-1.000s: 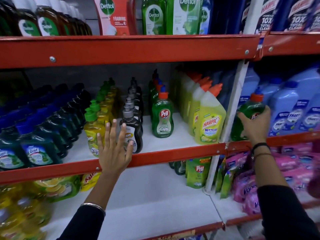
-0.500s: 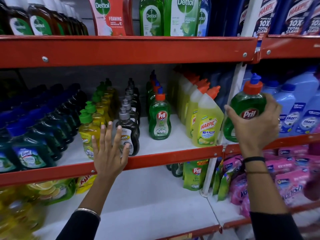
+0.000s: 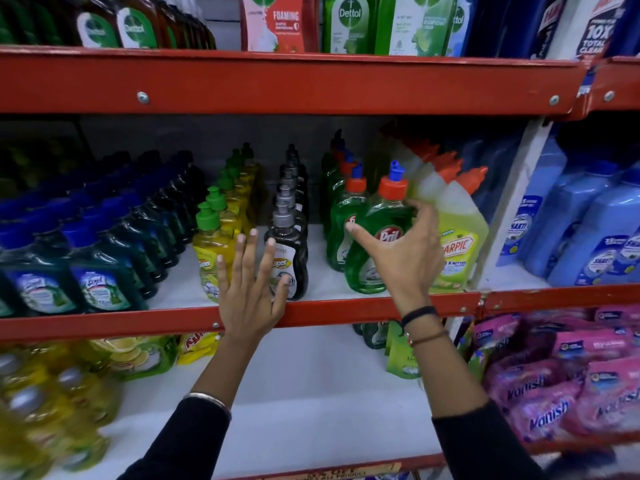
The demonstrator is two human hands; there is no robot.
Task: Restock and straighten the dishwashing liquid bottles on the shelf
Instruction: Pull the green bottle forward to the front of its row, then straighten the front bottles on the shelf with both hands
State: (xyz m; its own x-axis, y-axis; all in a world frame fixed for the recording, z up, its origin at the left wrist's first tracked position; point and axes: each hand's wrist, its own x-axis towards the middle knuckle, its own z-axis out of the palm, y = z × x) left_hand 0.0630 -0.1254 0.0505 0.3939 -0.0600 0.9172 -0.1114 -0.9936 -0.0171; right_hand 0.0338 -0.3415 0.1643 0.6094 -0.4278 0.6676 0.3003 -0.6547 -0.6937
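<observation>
Head view shows the right hand (image 3: 403, 258) wrapped around a green Pril bottle (image 3: 375, 244), fingers curled on its body, at the front edge of the middle shelf (image 3: 346, 310), just ahead of the row of matching Pril bottles (image 3: 341, 216); whether its base already rests on the shelf is hard to tell, since the red lip hides it. The likeliest slip is setting it down askew, so that it tips over the lip or knocks the yellow Harpic bottle (image 3: 457, 244) crowding it on the right. The left hand (image 3: 251, 289) is spread open, fingers splayed, in front of the black pump bottle (image 3: 289, 258) and the yellow bottle (image 3: 211, 251), gripping nothing; a careless push there could topple those narrow rows backward. Blue bottles (image 3: 100, 271) fill the shelf's left end.
</observation>
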